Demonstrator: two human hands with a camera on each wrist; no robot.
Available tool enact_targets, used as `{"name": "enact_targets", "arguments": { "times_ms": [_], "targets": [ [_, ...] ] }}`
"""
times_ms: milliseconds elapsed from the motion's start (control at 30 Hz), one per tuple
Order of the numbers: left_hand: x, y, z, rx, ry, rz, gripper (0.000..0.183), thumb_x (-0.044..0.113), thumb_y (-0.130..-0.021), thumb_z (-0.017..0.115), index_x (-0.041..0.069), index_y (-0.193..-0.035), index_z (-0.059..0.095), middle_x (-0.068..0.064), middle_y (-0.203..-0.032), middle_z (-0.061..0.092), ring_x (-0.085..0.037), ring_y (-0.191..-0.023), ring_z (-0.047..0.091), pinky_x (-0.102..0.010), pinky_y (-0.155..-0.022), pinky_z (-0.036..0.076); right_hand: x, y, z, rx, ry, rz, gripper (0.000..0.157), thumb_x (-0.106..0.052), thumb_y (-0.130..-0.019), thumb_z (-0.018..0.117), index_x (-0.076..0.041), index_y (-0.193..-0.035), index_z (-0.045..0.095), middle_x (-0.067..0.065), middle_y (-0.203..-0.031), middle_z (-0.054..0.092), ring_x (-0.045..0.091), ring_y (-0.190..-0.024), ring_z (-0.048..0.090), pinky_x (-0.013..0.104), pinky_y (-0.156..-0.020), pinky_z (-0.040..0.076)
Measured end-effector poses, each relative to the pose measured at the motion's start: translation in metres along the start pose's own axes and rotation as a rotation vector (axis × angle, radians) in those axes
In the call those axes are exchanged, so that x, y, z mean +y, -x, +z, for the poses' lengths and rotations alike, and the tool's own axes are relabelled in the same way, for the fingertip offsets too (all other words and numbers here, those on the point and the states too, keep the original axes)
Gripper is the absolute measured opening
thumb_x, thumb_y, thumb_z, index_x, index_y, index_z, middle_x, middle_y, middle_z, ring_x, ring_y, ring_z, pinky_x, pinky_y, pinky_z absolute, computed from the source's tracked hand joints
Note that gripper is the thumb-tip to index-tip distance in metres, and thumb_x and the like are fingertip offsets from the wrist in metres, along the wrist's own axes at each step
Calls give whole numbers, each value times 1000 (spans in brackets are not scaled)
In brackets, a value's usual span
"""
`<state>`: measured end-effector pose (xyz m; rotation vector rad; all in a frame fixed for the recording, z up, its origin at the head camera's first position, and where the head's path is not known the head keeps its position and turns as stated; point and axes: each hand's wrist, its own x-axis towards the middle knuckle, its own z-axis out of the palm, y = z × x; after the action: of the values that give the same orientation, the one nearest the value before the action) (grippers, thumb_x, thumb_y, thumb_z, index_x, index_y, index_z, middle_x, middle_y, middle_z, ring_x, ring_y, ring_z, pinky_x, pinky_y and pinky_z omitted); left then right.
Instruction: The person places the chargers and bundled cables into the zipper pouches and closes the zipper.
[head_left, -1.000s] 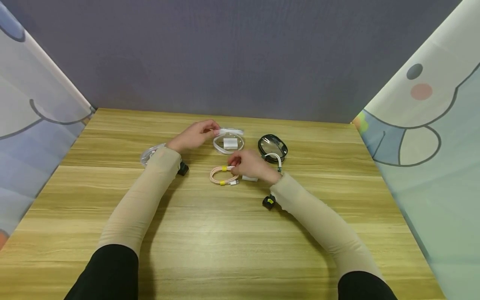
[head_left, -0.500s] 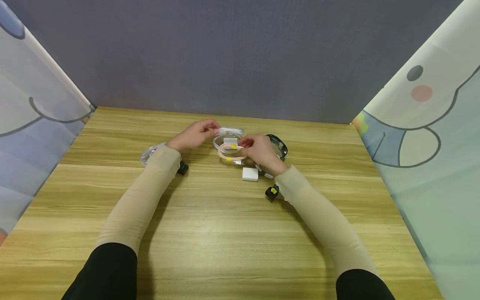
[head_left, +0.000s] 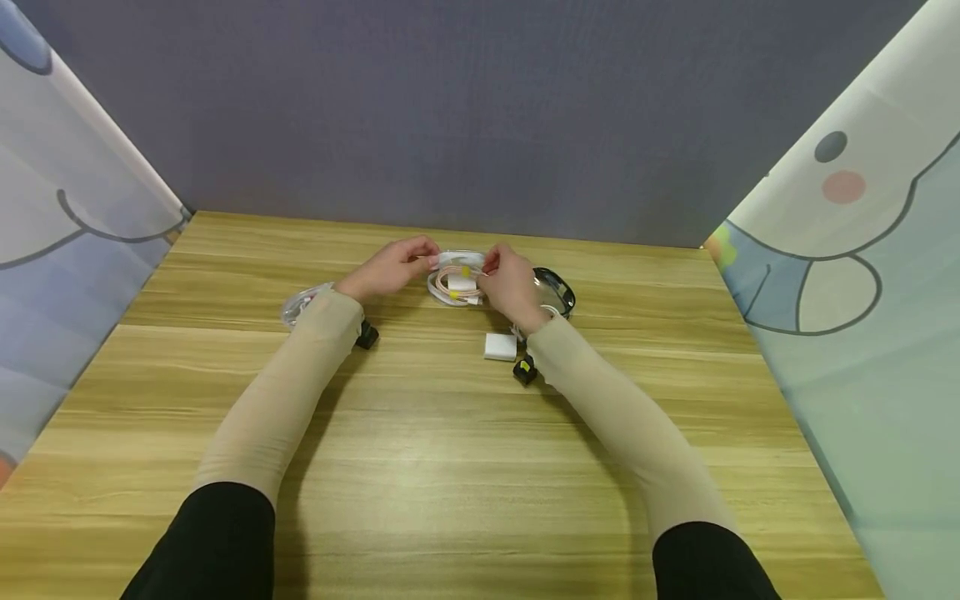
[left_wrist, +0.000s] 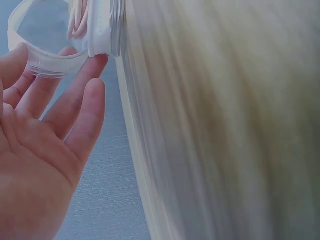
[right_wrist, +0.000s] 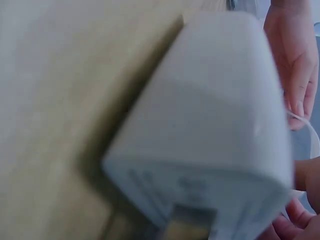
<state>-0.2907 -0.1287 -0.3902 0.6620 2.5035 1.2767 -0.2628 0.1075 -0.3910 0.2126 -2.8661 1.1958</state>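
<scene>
A clear round zip case (head_left: 435, 295) with white edging stands open at the back middle of the table. My left hand (head_left: 393, 268) pinches its raised lid between thumb and fingers, and the left wrist view shows the lid's rim (left_wrist: 55, 62). My right hand (head_left: 512, 287) is at the case's right side and pinches a coiled pink cable (head_left: 441, 285) with yellow ties. The coil lies over the case opening, above a white charger (head_left: 462, 284); contact is unclear. The left wrist view shows part of the pink cable (left_wrist: 79, 22) inside the rim.
A second white charger (head_left: 500, 347) lies on the table below my right hand and looms large in the right wrist view. A black-rimmed clear case (head_left: 567, 298) and a white cable (head_left: 552, 310) are beside my right wrist. Another clear pouch (head_left: 300, 305) is by my left forearm.
My right hand has lifted the pink cable from the table and carried it away from me, over the open case. My left hand has stayed on the lid.
</scene>
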Motion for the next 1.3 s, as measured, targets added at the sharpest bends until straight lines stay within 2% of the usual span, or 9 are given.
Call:
{"name": "enact_targets", "arguments": {
  "times_ms": [133,167,333,500,600,767,933,1167,1300],
  "targets": [
    [0,0,0,5,-5,6,28,29,-106,49,10,-124,58,-11,-130,60,-26,-118,55,-46,-95,45,0,-3,1,13,17,8,20,-15,-92,70,-9,-103,55,5,-93,62,21,-81,60,35,-68,48],
    [6,2,0,4,2,3,27,27,-106,49,8,-124,58,-12,-131,59,-27,-120,54,-47,-96,44,1,-4,1,12,13,9,21,-15,-92,70,-9,-103,54,6,-93,61,21,-80,59,35,-68,48],
    [7,3,2,4,1,6,26,28,-105,52,9,-121,60,-11,-133,58,-28,-126,51,-47,-102,42,10,-1,-3,4,-51,24,26,-23,-91,74,-9,-104,56,7,-99,62,21,-88,59,36,-76,49],
    [0,2,3,2,-9,5,26,32,-105,53,13,-121,61,-6,-133,58,-25,-128,50,-45,-105,40,13,11,-19,-55,-91,76,25,-26,-92,71,-10,-109,61,6,-105,64,21,-94,61,38,-81,51],
    [1,1,4,2,-6,7,25,31,-105,53,13,-121,61,-5,-133,57,-25,-129,49,-44,-106,39,12,19,-26,-110,-67,53,23,-21,-93,71,-9,-112,67,6,-105,68,21,-92,64,38,-79,53],
    [3,1,3,1,-9,13,25,29,-105,53,12,-121,61,-6,-133,57,-25,-129,50,-45,-106,40,11,24,-25,-159,-42,23,31,-17,-92,73,-8,-121,69,7,-104,71,20,-88,68,35,-72,55],
    [3,0,4,4,-19,25,27,28,-104,54,9,-121,62,-9,-134,58,-28,-129,50,-47,-107,38,12,20,-15,-137,-43,28,30,-15,-89,76,-7,-118,70,7,-103,71,20,-88,67,33,-71,55],
    [1,1,5,5,-9,37,22,25,-104,54,12,-118,64,-7,-132,59,-26,-127,51,-46,-107,39,13,13,-5,-27,-47,6,12,-15,-90,76,-7,-98,73,6,-92,71,22,-81,65,36,-73,52],
    [1,1,5,8,-1,53,20,24,-104,56,12,-116,66,-6,-133,60,-26,-125,53,-46,-106,39,14,9,-4,12,-32,16,11,-18,-91,75,-8,-94,71,6,-90,70,21,-79,63,36,-72,50]
  ]
}}
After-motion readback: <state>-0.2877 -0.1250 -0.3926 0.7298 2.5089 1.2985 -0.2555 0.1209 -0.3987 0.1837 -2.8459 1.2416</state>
